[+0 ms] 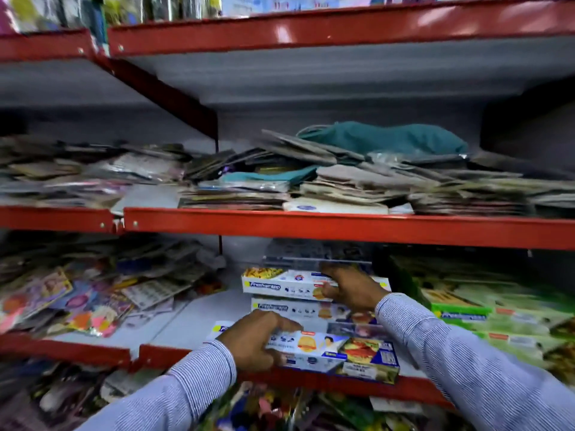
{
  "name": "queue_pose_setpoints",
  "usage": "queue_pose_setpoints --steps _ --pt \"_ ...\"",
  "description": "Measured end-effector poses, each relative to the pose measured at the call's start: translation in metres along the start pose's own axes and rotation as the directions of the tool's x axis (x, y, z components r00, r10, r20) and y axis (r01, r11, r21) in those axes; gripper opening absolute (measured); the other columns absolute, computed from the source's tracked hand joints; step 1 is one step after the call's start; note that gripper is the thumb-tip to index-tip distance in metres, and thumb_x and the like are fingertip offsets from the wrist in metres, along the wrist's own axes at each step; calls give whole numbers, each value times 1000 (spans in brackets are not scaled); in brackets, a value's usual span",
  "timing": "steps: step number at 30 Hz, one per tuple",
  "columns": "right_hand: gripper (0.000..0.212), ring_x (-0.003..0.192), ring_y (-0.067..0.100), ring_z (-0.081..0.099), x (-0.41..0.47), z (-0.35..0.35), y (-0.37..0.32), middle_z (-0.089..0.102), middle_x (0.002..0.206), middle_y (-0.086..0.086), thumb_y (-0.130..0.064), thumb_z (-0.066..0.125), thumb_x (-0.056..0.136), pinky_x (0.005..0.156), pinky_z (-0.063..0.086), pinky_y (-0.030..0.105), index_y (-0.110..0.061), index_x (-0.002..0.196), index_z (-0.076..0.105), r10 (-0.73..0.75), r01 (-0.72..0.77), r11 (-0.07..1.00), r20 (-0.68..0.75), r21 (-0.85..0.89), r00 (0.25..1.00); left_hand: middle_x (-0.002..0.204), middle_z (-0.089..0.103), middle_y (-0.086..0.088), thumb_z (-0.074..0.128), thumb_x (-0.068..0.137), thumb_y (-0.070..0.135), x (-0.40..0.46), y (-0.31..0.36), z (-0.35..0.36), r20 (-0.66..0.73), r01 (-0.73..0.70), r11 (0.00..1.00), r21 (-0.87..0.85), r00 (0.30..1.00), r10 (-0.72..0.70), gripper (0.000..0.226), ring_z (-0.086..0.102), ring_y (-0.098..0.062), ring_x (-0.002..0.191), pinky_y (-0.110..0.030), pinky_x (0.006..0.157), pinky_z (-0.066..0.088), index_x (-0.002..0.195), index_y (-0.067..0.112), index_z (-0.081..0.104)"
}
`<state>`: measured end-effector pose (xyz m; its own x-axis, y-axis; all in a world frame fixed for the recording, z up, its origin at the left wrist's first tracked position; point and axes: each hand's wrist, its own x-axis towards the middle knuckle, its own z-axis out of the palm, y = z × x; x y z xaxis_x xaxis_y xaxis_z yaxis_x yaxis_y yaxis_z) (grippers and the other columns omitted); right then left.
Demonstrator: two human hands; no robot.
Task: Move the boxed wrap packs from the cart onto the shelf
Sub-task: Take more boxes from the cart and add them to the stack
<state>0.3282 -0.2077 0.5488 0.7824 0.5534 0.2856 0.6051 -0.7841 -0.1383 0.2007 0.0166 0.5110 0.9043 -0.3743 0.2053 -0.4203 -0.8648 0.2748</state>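
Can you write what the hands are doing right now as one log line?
left hand: grips front wrap box | right hand: on top stacked box | place: lower shelf

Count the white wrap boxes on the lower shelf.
3: top box under right hand, middle box beneath, front box under left hand. More may be hidden.
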Motion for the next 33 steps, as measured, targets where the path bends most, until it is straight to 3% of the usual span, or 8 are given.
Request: queue_pose_setpoints --steps 6,14,16,18,21,25,28,33 --pt "57 146 24 28 49 20 28 27 161 10 -34 51 98 119 24 32 -13 149 34 68 -70 998 122 9 990 150 48 6 73 87 24 42 -19 -14 40 31 999 -12 999 -30 59 43 -17 138 -38 110 43 141 30 50" --pt "56 144 28 31 69 22 55 38 156 4 -49 54 91 118 28 42 -26 142 47 16 -4 990 84 -144 996 153 44 7 74 87 22 63 -37 -12 19 41 999 1 999 -41 59 44 -16 137 -28 100 47 139 32 50" --pt "55 143 29 31 69 15 56 39 155 5 -48 54 92 117 30 43 -25 142 46 14 6 988 122 -156 992 149 48 8 74 86 23 67 -36 -15 7 35 999 7 999 -35 58 46 -14 135 -30 106 44 139 31 51" --pt "52 140 30 36 67 8 57 42 151 8 -44 55 94 112 33 39 -25 142 47 24 -8 994 143 -108 989 143 54 8 73 87 20 73 -32 -18 11 51 999 -5 999 -51 56 55 -16 126 -35 102 50 139 31 52" --pt "44 129 26 48 61 -6 54 49 145 9 -37 54 96 102 38 29 -24 138 52 50 -46 999 156 -29 987 122 61 6 70 89 13 84 -26 -24 27 79 991 -107 997 -77 54 69 -20 89 -40 75 61 136 31 52" --pt "34 118 28 59 42 -31 51 59 137 6 -32 49 99 90 43 24 -23 130 59 113 -118 990 75 72 991 143 54 5 73 87 22 112 -30 -24 -34 65 996 -55 997 -67 54 53 -18 128 -34 105 45 135 34 52" --pt "34 115 26 60 26 -36 51 61 132 6 -30 47 101 85 39 21 -18 128 62 104 -105 992 29 66 994 145 52 2 72 88 23 133 -29 -21 -56 71 997 -39 996 -73 52 50 -21 132 -33 108 41 136 30 52" --pt "39 100 27 65 4 -10 45 71 112 10 -50 42 94 85 52 37 -22 110 65 51 -53 997 50 49 997 138 55 -6 69 90 24 148 -25 0 -169 29 998 51 985 -20 44 46 -31 130 -38 108 39 133 25 58"
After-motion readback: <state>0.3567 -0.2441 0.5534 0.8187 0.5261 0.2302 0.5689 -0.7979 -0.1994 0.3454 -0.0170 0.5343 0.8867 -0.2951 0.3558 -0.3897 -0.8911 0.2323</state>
